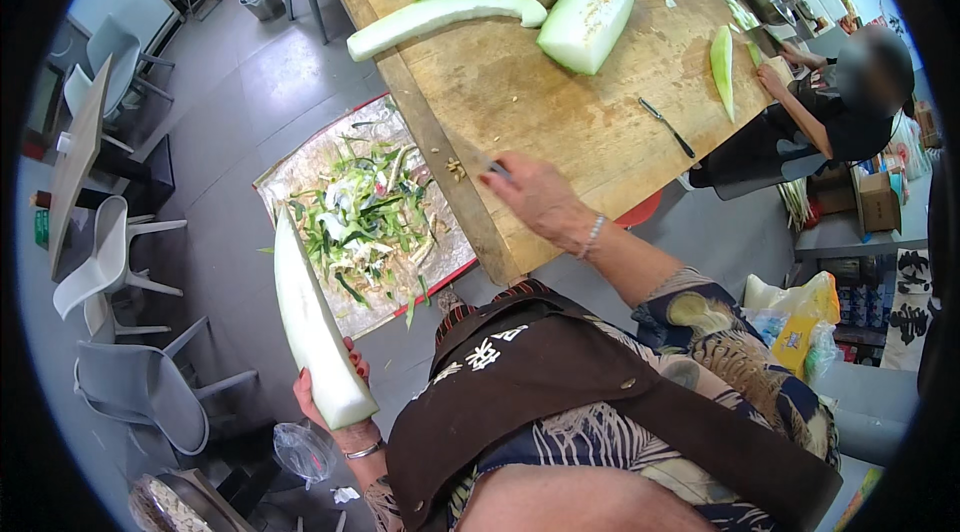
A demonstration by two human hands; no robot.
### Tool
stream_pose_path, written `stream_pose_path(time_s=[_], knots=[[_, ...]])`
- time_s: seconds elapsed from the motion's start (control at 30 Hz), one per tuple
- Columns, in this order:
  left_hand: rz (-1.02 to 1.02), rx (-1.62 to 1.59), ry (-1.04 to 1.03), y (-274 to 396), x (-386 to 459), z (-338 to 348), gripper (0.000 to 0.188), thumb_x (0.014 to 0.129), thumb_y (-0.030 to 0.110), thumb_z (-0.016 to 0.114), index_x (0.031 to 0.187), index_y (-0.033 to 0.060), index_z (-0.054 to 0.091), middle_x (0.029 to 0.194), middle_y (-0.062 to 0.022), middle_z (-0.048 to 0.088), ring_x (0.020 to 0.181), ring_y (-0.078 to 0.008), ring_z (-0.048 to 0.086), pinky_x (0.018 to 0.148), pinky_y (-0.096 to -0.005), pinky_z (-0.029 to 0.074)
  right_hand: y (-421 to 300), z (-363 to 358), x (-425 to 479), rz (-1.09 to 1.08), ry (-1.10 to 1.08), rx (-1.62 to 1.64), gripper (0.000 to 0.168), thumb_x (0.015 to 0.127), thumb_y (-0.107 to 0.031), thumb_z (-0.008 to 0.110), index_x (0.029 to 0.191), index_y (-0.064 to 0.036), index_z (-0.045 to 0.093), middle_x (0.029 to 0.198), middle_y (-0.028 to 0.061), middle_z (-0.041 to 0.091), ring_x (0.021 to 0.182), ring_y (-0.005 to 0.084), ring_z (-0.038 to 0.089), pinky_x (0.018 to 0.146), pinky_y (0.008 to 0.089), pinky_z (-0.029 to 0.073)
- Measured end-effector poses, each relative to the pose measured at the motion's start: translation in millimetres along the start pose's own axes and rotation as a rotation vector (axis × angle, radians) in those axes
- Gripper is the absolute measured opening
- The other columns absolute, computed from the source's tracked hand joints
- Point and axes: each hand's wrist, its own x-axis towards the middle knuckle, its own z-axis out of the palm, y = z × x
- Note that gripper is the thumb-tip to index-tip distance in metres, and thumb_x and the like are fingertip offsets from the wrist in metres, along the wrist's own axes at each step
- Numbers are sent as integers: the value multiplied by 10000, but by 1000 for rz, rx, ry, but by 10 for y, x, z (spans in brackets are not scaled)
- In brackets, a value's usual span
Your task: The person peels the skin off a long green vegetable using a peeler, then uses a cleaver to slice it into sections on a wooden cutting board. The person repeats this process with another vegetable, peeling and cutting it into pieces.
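Observation:
My left hand (319, 389) grips the thick end of a long winter melon wedge (319, 329). Its pale flesh faces up and its narrow tip points away over the scraps on the floor. Above the near left edge of the wooden table (600, 126), my right hand (536, 198) closes around what looks like a knife (498, 170); its blade is motion-blurred and most of the handle is hidden. Loose melon seeds (455, 170) lie on the table's edge strip beside it. A seeded melon chunk (589, 21) and a long curved melon strip (442, 21) rest farther back.
Peelings (367, 217) cover a sheet (285, 179) on the floor. A dark-handled peeler or knife (666, 126) lies near the table's right side. A co-worker (810, 111) cuts at the right end, near a green melon slice (721, 70). Chairs (142, 389) stand left.

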Motion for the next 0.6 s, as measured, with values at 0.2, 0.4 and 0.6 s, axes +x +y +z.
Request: stream_pose_path(time_s=[0.2,0.4,0.6], knots=[[-46,7,-125,15,4,-149,707,801,413,510,1286,-84,375,1056,-267,509,815,-299,532,658,-361,475,526,-335,-279,250,211,-185,300,901,-271,564,827,20,543,727,235,583,673,408,583,576,453,456],[-40,16,-72,39,-2,-251,695,799,410,510,1272,-85,386,1032,-278,522,761,-300,550,628,-364,481,228,62,-473,245,39,-28,289,898,-250,552,893,37,515,842,266,582,782,418,578,665,459,458],[-40,-30,-17,32,-2,-216,676,798,395,505,1241,-106,405,1001,-295,550,701,-305,578,588,-372,490,-435,645,-299,-24,-129,153,308,900,-262,541,904,46,532,818,258,583,775,400,584,687,448,463]])
